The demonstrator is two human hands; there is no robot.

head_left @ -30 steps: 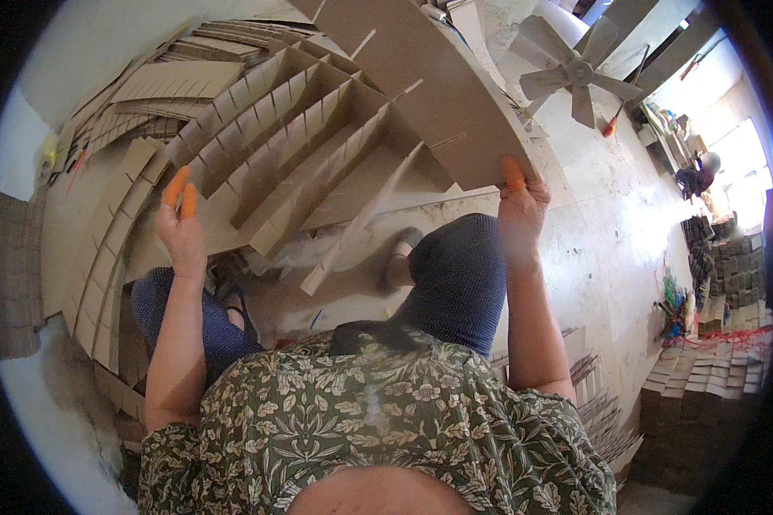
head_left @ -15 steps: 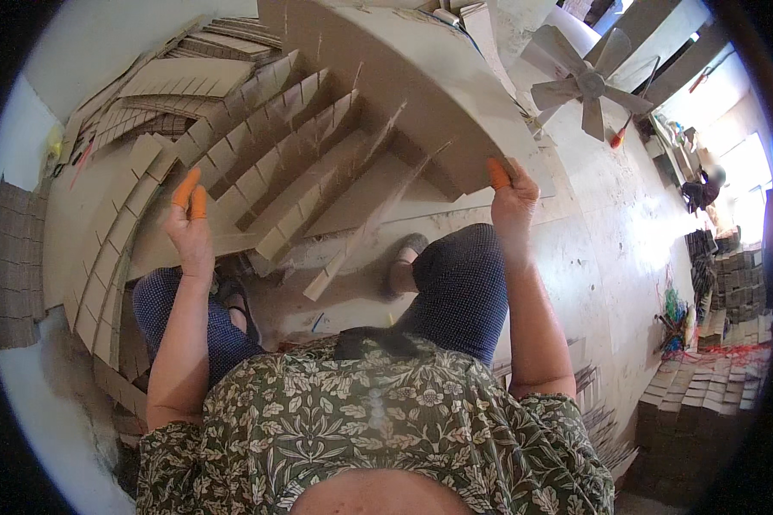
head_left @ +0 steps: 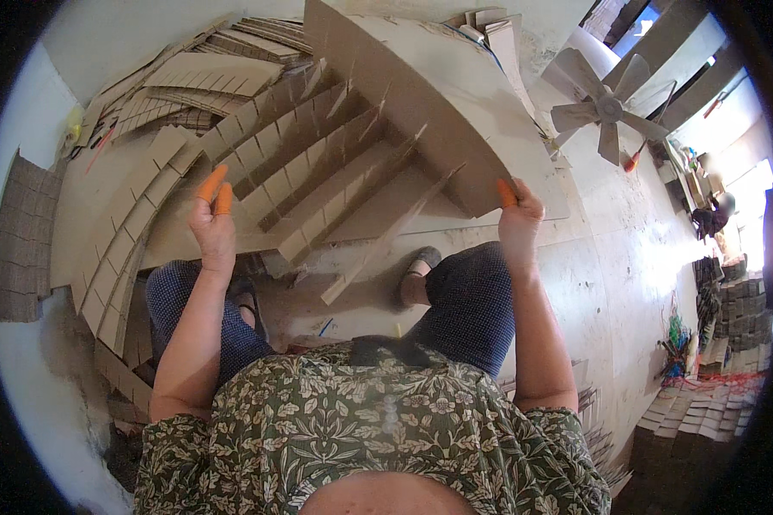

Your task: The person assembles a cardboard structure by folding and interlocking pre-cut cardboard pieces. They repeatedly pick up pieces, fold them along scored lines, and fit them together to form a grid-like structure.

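A long, plain brown cardboard strip (head_left: 404, 94) stands on edge and slants across the upper middle. My right hand (head_left: 521, 219) grips its near right end, with an orange finger cover at the fingertip. Several narrower slotted cardboard strips (head_left: 305, 137) stand in rows and meet the long strip crosswise. Beside their left ends is my left hand (head_left: 213, 227), with orange covers on two raised fingers. Those fingers are close together; what lies between them is hidden. One slotted strip (head_left: 386, 232) slants toward me over the board's near edge.
Flat stacks of slotted cardboard (head_left: 206, 75) lie at the back left, and curved strips (head_left: 129, 232) lie left of my left hand. A fan (head_left: 608, 108) stands at the back right. Cardboard bundles (head_left: 696, 395) are piled at the right, and another person (head_left: 711, 215) is far off there.
The whole view has shifted, so the scene sits slightly farther right. My right hand keeps its grip on the long strip, and my left hand stays beside the slotted strips.
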